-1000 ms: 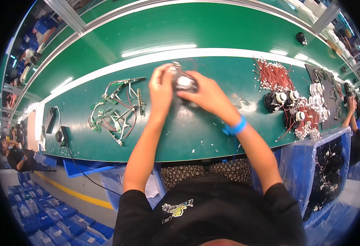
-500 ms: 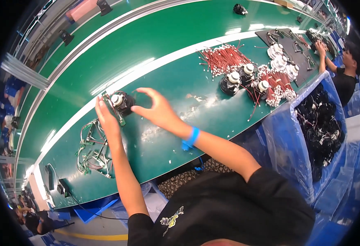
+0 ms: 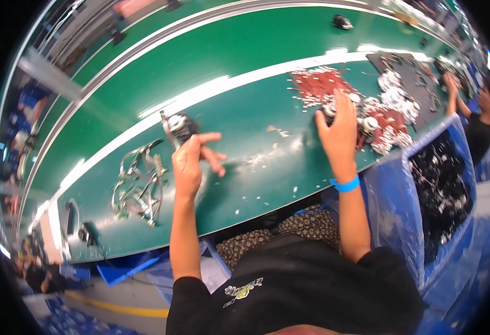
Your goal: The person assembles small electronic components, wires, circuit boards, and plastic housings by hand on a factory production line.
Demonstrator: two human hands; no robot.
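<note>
A black round part with a white top (image 3: 181, 124) stands on the green table with a slim green circuit board (image 3: 167, 124) beside it. Just nearer to me is my left hand (image 3: 190, 163), its fingers spread and holding nothing. My right hand (image 3: 339, 129), with a blue band at the wrist, reaches over another black part with a white top (image 3: 328, 110) and partly covers it; its fingers are apart. Whether it touches that part I cannot tell. A similar white-topped part (image 3: 370, 124) stands to its right. Motion blurs the picture somewhat.
Wired circuit boards (image 3: 139, 192) lie at left. Red wires with white ends (image 3: 320, 85) are heaped behind my right hand, more (image 3: 391, 131) beside it. A blue-lined bin (image 3: 415, 218) of black parts stands at right. A co-worker's hand (image 3: 452, 84) is at far right.
My right hand has swung right, from beside the single part to the group of white-topped parts. My left hand has drawn back from the circuit board and turned. The whole view has shifted slightly.
</note>
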